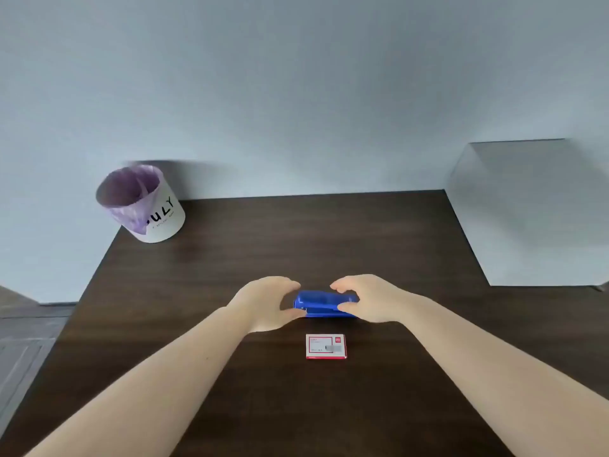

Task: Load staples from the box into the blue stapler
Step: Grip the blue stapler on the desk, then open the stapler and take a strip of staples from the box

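Stapler [321,303], glossy blue plastic, is lain flat mid-desk [230,265] on dark woodgrain and gripped at both ends: left hand [263,303] and right hand [369,300], fingers curled around it. Just nearer, a flat rectangular staple box [326,346] is seen, closed.

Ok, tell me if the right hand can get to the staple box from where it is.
Probably yes: the box lies uncovered just nearer than the right hand, with only bare table between.
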